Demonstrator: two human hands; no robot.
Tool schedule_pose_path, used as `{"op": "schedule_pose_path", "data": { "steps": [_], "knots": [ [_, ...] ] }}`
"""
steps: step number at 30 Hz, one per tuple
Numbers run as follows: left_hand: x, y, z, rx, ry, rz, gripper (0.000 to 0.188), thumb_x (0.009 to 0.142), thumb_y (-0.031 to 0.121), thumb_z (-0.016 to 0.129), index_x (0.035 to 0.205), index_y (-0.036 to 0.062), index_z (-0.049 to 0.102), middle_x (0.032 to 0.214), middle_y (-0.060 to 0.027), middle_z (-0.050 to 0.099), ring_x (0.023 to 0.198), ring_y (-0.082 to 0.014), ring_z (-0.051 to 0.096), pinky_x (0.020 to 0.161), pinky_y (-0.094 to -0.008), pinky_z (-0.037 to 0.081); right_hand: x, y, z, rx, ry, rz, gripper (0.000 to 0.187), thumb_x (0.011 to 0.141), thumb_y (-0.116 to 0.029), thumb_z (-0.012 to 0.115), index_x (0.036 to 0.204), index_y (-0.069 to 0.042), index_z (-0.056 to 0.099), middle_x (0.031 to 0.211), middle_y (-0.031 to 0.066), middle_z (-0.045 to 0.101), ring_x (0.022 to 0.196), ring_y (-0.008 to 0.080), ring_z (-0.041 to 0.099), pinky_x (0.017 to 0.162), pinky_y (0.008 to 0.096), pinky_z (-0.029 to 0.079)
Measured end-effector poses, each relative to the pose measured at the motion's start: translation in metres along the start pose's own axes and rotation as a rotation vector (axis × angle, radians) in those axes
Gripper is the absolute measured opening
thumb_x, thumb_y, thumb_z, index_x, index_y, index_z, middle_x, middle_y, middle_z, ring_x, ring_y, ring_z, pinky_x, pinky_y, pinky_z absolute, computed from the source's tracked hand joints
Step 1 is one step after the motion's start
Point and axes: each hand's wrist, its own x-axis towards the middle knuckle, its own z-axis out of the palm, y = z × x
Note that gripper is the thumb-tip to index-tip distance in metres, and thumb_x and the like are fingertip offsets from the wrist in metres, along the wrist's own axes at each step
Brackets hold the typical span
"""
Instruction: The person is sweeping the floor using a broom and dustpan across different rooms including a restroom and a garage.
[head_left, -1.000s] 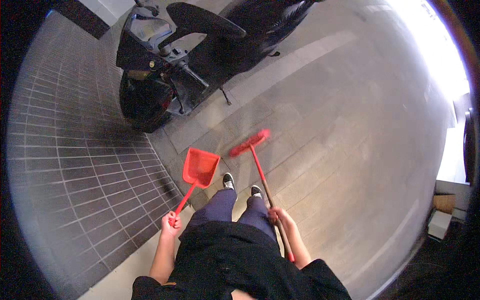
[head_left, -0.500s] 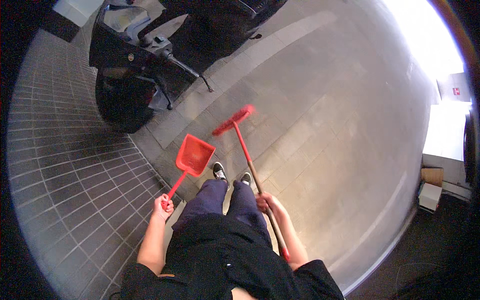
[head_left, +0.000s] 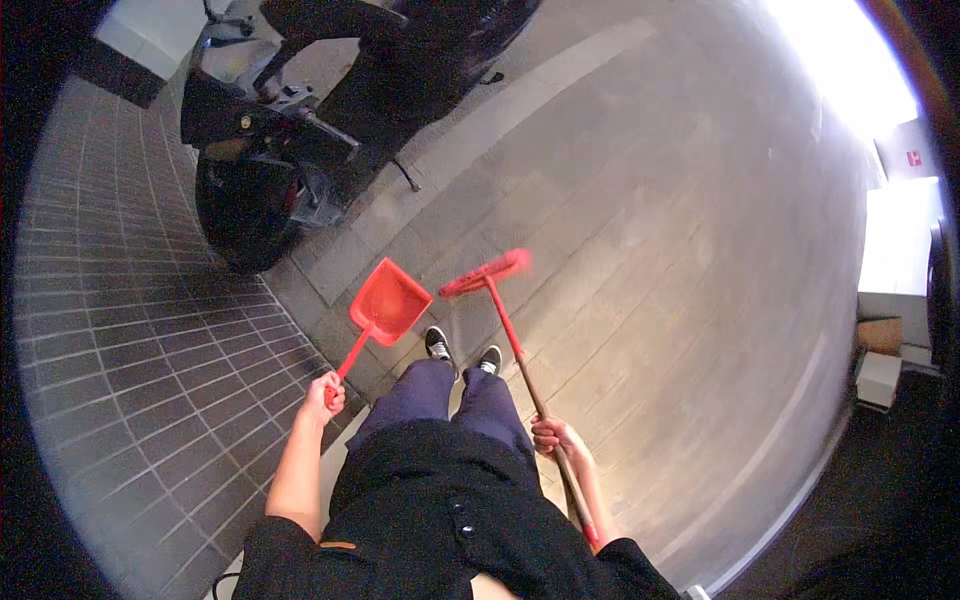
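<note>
My left hand (head_left: 323,396) is closed around the handle of a red dustpan (head_left: 388,302), its scoop out ahead of my left foot. A broom (head_left: 508,330) with a long brown and red stick is gripped in my right hand (head_left: 556,436). Its red bristle head (head_left: 487,274) lies just right of the dustpan's front edge, with a small gap between them and its right end blurred. I cannot make out any dirt on the paving near either tool.
A black scooter (head_left: 250,190) stands ahead on the left, close to a dark tiled wall (head_left: 130,370). Grey paving (head_left: 640,280) spreads to the right. Boxes (head_left: 879,380) sit at the far right edge, and a pale box (head_left: 150,40) is at the upper left.
The broom head has moved right and nearer to my feet, and my right hand has come back toward my body. The dustpan has barely shifted.
</note>
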Motion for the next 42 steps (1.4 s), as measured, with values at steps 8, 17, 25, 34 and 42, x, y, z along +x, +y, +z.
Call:
{"op": "schedule_pose_path", "data": {
  "steps": [8, 17, 25, 34, 42],
  "knots": [
    [0.049, 0.043, 0.075, 0.34, -0.027, -0.011, 0.004, 0.061, 0.012, 0.043, 0.063, 0.0125, 0.04, 0.051, -0.0019, 0.04, 0.035, -0.0102, 0.035, 0.03, -0.0224, 0.023, -0.029, 0.003, -0.012, -0.752, 0.44, -0.334, 0.019, 0.071, -0.009, 0.056, 0.086, -0.002, 0.045, 0.053, 0.0, 0.042, 0.038, 0.0083, 0.039, 0.034, 0.0227, 0.033],
    [0.143, 0.09, 0.176, 0.787, 0.046, -0.126, 0.009, 0.059, 0.013, 0.046, 0.052, 0.0138, 0.039, 0.047, 0.0008, 0.037, 0.034, -0.0085, 0.035, 0.03, -0.022, 0.024, 0.002, -0.012, -0.013, -1.007, 0.941, -0.25, 0.025, 0.067, -0.01, 0.056, 0.084, 0.005, 0.046, 0.062, 0.0138, 0.055, 0.048, 0.0206, 0.057, 0.043, 0.0323, 0.046],
    [0.218, 0.112, 0.244, 0.926, 0.078, -0.286, 0.013, 0.058, 0.01, 0.046, 0.05, 0.0107, 0.036, 0.043, -0.0004, 0.033, 0.032, -0.0109, 0.031, 0.03, -0.0242, 0.025, 0.124, 0.008, 0.041, -0.989, 0.995, -0.23, 0.029, 0.068, -0.005, 0.049, 0.094, 0.007, 0.042, 0.065, 0.0179, 0.055, 0.049, 0.0246, 0.058, 0.044, 0.0352, 0.046],
    [0.264, 0.146, 0.266, 0.991, 0.092, -0.385, 0.012, 0.056, 0.01, 0.045, 0.05, 0.0111, 0.036, 0.045, -0.0029, 0.035, 0.03, -0.0125, 0.029, 0.029, -0.0241, 0.025, 0.087, 0.05, 0.13, -0.362, 0.36, -0.278, 0.036, 0.07, -0.006, 0.056, 0.098, 0.003, 0.035, 0.051, 0.0028, 0.042, 0.035, 0.0121, 0.042, 0.031, 0.0249, 0.032],
    [0.261, 0.154, 0.248, 1.081, 0.015, -0.458, 0.009, 0.058, 0.01, 0.045, 0.052, 0.0111, 0.039, 0.044, -0.0024, 0.037, 0.032, -0.0126, 0.033, 0.03, -0.0248, 0.024, 0.06, 0.086, 0.131, -0.185, 0.583, -0.299, 0.031, 0.071, -0.004, 0.055, 0.095, 0.0, 0.036, 0.052, 0.0027, 0.044, 0.035, 0.0111, 0.041, 0.032, 0.0235, 0.032]
  ]
}}
